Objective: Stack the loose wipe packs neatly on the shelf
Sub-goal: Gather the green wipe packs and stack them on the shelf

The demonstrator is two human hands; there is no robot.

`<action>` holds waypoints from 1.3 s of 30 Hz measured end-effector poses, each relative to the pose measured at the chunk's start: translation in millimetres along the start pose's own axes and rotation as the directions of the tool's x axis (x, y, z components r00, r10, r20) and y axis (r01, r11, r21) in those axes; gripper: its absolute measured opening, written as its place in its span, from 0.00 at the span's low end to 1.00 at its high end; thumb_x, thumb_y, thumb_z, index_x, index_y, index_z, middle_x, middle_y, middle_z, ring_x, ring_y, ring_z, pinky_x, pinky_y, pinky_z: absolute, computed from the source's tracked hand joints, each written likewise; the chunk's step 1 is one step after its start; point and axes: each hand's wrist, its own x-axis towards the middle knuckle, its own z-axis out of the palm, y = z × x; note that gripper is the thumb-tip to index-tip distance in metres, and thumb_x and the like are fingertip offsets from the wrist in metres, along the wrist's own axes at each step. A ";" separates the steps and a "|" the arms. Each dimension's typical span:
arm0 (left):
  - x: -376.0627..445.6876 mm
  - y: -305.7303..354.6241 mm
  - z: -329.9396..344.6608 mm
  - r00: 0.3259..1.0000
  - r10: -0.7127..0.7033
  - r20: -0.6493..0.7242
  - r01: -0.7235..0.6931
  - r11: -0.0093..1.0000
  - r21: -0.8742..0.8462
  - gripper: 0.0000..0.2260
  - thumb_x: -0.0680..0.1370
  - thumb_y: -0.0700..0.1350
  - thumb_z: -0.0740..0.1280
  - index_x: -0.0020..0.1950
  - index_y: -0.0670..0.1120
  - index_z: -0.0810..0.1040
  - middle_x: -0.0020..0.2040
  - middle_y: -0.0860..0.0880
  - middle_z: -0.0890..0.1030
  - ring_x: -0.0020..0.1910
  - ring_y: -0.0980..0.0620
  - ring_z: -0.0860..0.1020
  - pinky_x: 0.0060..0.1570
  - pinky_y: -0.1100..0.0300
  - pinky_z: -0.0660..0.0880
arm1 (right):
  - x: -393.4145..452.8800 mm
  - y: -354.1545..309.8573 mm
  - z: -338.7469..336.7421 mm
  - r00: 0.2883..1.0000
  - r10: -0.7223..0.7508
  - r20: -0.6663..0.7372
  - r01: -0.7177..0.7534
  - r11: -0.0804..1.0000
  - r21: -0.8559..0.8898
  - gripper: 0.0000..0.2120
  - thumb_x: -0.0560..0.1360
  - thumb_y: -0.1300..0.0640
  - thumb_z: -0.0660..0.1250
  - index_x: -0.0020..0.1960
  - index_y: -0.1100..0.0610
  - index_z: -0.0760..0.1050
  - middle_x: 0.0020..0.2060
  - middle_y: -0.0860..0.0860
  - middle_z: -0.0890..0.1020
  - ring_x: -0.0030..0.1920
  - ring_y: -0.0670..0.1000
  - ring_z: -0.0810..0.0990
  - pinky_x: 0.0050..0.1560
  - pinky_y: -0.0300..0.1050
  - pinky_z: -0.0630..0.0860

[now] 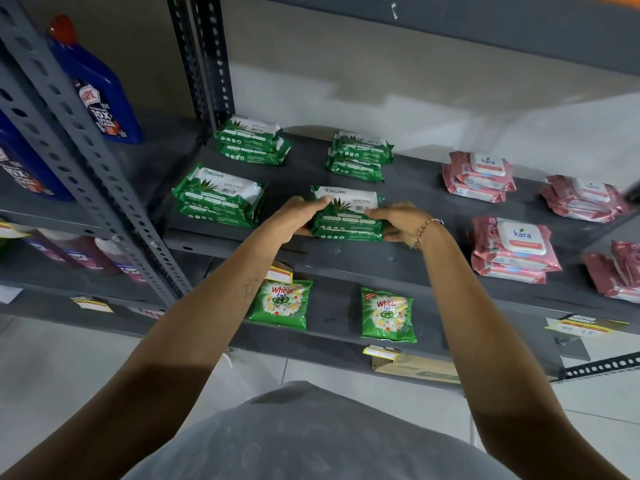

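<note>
Between the left hand (298, 216) and right hand (398, 220) sits the green wipe stack (346, 216) at the shelf's front edge (242, 242); both hands grasp its short ends; its long axis runs hand to hand, equally near each.

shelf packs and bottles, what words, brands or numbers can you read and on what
"ORIGAMI" on the green wipe pack between the left hand and right hand
"ORIGAMI" on the green stack to its left
"kara" on the near pink pack
"kara" on the far pink pack
"Wheel 2in1" on the green pouch one shelf down
"10X" on the blue bottle
Price tags and small print: too blurred to read
</note>
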 end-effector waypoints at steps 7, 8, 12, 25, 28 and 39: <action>3.4 5.8 7.7 0.995 0.043 0.090 -0.048 0.997 0.055 0.30 0.78 0.55 0.65 0.70 0.34 0.66 0.57 0.48 0.70 0.42 0.58 0.75 0.38 0.61 0.78 | -3.3 21.1 -1.2 0.994 0.109 -0.009 -0.103 0.960 0.261 0.26 0.66 0.52 0.77 0.59 0.61 0.75 0.56 0.54 0.77 0.57 0.54 0.75 0.48 0.48 0.74; 4.4 5.5 9.4 0.995 0.040 0.087 -0.046 0.997 0.065 0.28 0.78 0.55 0.65 0.68 0.35 0.68 0.55 0.49 0.70 0.42 0.58 0.75 0.39 0.60 0.78 | -3.4 22.9 -2.1 0.993 0.118 -0.020 -0.108 0.956 0.274 0.25 0.66 0.50 0.77 0.58 0.60 0.75 0.56 0.54 0.77 0.57 0.55 0.75 0.45 0.47 0.75; 8.8 3.2 12.3 0.989 0.025 0.145 -0.037 0.996 0.082 0.23 0.78 0.56 0.65 0.60 0.37 0.75 0.55 0.46 0.81 0.46 0.53 0.81 0.38 0.59 0.80 | -5.6 30.6 -8.1 0.992 0.109 -0.057 -0.087 0.950 0.300 0.16 0.66 0.50 0.76 0.48 0.57 0.77 0.47 0.53 0.82 0.50 0.52 0.80 0.47 0.49 0.79; 10.5 0.1 14.7 0.986 0.039 0.161 -0.048 0.998 0.050 0.22 0.79 0.54 0.65 0.62 0.38 0.76 0.58 0.42 0.81 0.52 0.48 0.82 0.42 0.56 0.82 | -9.8 32.1 -7.2 0.994 0.054 -0.093 -0.020 0.943 0.333 0.13 0.68 0.50 0.76 0.42 0.58 0.77 0.35 0.51 0.82 0.37 0.50 0.81 0.42 0.46 0.79; 10.8 -0.1 13.8 0.986 0.027 0.162 -0.032 0.999 0.028 0.22 0.78 0.55 0.65 0.63 0.38 0.76 0.59 0.42 0.80 0.52 0.47 0.83 0.45 0.52 0.82 | -6.7 33.8 -5.8 0.994 0.051 -0.095 -0.017 0.942 0.336 0.15 0.66 0.48 0.77 0.42 0.58 0.78 0.35 0.52 0.82 0.37 0.51 0.80 0.49 0.49 0.81; 10.0 -3.0 15.1 0.995 0.035 0.088 -0.038 0.999 0.030 0.24 0.76 0.58 0.67 0.58 0.38 0.78 0.54 0.42 0.83 0.51 0.48 0.83 0.51 0.50 0.81 | -13.1 35.1 -1.3 0.992 0.059 -0.113 -0.016 0.938 0.346 0.21 0.63 0.47 0.78 0.47 0.60 0.79 0.41 0.54 0.83 0.44 0.53 0.81 0.56 0.54 0.80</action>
